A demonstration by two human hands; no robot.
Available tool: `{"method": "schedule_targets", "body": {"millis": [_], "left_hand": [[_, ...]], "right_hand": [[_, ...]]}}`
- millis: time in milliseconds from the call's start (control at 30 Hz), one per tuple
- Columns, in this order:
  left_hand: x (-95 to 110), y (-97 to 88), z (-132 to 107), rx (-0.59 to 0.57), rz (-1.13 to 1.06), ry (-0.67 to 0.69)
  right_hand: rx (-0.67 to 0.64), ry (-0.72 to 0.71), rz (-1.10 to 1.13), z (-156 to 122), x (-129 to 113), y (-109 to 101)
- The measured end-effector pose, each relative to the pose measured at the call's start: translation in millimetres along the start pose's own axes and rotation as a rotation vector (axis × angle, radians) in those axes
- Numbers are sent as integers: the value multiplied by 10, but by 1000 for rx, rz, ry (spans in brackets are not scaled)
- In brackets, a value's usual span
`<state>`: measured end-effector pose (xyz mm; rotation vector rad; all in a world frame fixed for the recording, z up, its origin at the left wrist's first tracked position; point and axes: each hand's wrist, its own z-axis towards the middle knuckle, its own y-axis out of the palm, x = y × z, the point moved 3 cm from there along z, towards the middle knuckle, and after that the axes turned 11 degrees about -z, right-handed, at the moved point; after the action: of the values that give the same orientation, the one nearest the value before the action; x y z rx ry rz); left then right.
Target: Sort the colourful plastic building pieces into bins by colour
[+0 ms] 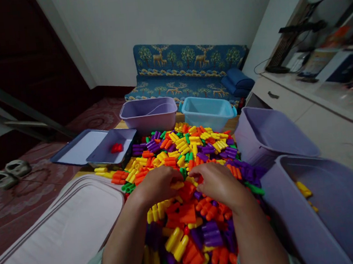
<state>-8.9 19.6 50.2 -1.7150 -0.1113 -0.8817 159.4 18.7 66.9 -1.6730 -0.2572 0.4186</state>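
You're seemingly picking through blocks; left hand and right hand curl, fingers' grasp unclear; next likely needs a clean pinch.

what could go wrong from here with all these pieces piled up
Reaching in with the left hand and right hand could send loose pieces sliding down the heap. The outlying yellow pieces near the left edge of the table might drop off if nudged. The right forearm could bump the near purple bin.
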Motion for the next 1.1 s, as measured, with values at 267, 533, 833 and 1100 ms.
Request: {"method": "schedule_targets", "body": {"millis": [267,533,833,1100], "left_hand": [[79,86,39,52,111,-49],[-161,-5,121,307,-223,-163],[-228,139,224,461,-1310,-234],[-179,169,243,374,-1639,-214]], "right_hand": [[-37,-29,-129,56,-171,92],[92,135,-11,146,11,67],[439,118,906,277,87,153],[366,57,1190,340,-41,226]]}}
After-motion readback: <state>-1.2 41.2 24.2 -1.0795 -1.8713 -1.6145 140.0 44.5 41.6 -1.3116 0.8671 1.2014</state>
